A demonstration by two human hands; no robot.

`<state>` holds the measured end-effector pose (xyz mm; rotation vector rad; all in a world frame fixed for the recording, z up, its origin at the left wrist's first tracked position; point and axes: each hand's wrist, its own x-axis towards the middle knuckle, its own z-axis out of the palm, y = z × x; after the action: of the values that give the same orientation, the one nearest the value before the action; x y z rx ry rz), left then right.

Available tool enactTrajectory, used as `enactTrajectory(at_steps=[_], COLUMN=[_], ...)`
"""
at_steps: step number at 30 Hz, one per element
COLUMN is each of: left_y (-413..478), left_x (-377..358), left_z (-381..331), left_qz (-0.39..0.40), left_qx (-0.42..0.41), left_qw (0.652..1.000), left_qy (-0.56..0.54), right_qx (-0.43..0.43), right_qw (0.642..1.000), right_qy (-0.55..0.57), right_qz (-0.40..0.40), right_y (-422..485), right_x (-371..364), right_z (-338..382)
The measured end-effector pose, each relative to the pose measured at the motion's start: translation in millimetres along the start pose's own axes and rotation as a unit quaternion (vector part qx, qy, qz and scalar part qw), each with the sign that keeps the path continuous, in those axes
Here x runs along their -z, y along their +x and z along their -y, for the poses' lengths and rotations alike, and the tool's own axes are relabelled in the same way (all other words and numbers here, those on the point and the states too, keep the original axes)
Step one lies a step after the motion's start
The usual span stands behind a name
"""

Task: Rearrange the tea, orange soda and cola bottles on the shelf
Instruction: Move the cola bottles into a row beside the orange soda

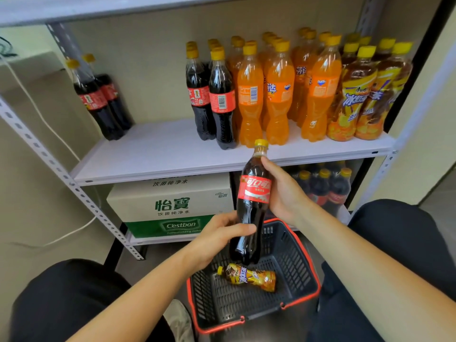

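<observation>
Three kinds of drink stand on the shelf [160,149]: tea bottles [357,95] at its right edge, orange soda bottles [278,95] just beside them, cola rows [209,95] near the middle, and a separate cola pair [101,99] toward the back left corner, with bare board between. Below the front edge, a basket [291,255] sits on the floor between your knees. You hold the cola bottle [254,193] in the air over that basket, in front of the shelf's front edge, nearly upright with its cap level with the board. It looks full, so expect it to be fairly heavy for its size and stiff rather than squashy; the smooth plastic may slip, so the narrowed waist below the label is likely your safest hold. Your right hand [283,193] curls around the label band from the right side. Your left hand [217,240] wraps the lower body, thumb laid across the front. One tea bottle [249,277] lies on its side on the basket floor.
</observation>
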<state>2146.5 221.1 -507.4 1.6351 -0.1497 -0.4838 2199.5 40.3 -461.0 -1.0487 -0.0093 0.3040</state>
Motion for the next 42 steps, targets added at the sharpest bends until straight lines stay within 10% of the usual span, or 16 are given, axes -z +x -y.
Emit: enactTrajectory(at_steps=[28,37,42], left_y=[4.9,-11.7,-16.6], left_x=[7.2,37.0,34.2], left_z=[0.0,-36.0,-39.3], left_qz=[-0.077,-0.143,-0.137], left_qx=[0.014,-0.215,-0.254], left_qw=[0.997,0.966,0.951], left_qy=[-0.018,0.019,0.115], right_qx=[0.108,0.152,0.138], right_qw=[0.965,0.854,0.85], right_qy=[-0.232,-0.488,-0.491], right_qz=[0.059,0.099,0.135], right_y=[2.2,1.2,-3.3], right_x=[15.4,21.1,15.8], right_z=[-16.1,-21.6,-25.7])
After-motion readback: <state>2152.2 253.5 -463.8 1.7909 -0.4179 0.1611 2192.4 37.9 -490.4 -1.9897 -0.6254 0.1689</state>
